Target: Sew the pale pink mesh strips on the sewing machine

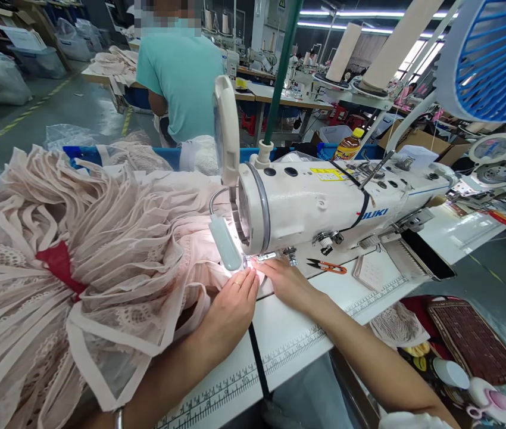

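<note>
My left hand (231, 304) lies with its fingers stretched flat on pale pink lace fabric (101, 250), right at the needle area of a white Juki sewing machine (324, 199). My right hand (285, 280) rests beside it on the same fabric edge, fingers extended and pressed down under the machine head. A big ruffled heap of the pink fabric spreads to the left, with a red patch (61, 265) in it. The needle itself is hidden in the lamp's glare.
Orange thread snips (327, 266) lie on the white table (289, 339), which has a printed ruler along its edge. A person in a teal shirt (184, 77) stands behind. Blue fan (494, 53), thread cones and a brown bottle (349, 146) are at right; a woven basket (471, 342) sits lower right.
</note>
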`<state>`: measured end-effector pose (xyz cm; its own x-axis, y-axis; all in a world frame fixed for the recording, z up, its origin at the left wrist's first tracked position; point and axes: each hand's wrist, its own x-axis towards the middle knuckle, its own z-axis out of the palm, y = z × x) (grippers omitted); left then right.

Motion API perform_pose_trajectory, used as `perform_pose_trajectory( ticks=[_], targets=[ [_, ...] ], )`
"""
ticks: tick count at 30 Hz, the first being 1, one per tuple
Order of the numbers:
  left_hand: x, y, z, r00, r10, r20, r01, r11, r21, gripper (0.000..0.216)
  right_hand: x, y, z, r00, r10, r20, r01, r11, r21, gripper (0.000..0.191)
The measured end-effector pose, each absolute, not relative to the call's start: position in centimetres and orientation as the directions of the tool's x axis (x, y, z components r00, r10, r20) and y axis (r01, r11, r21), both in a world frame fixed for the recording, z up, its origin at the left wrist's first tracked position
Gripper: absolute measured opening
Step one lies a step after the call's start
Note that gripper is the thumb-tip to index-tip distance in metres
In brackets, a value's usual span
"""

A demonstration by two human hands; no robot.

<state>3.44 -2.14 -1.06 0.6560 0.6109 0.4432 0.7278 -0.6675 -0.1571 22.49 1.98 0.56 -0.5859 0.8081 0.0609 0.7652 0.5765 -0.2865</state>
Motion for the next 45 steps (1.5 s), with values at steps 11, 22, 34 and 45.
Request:
perform_pose_trajectory(
  ticks=[11, 22, 34, 45],
  targets=[
    [3.2, -1.6, -1.0, 0.644, 0.557, 0.525, 0.722, -0.669, -0.177, 0.042, 21.9, 1.8, 1.6, -0.556, 0.828, 0.072, 0.781, 0.551, -0.294, 0.047],
    [2.8, -1.2, -2.1, 0.644, 0.619, 0.451, 0.722, -0.686, -0.090, 0.047, 21.8, 2.1, 1.5, -0.563, 0.825, 0.044, 0.785, 0.551, -0.284, 0.043],
    [2.8, -1.0, -1.6, 0.637, 0.631, 0.444, 0.741, -0.660, -0.124, 0.049, 21.8, 2.3, 1.5, -0.551, 0.835, 0.007, 0.813, 0.539, -0.219, 0.041],
    [1.8, -1.1, 0.2, 0.615, 0.692, 0.378, 0.776, -0.616, -0.135, 0.040, 21.4, 1.9, 1.0, -0.530, 0.837, 0.136, 0.822, 0.547, -0.157, 0.033]
  ],
)
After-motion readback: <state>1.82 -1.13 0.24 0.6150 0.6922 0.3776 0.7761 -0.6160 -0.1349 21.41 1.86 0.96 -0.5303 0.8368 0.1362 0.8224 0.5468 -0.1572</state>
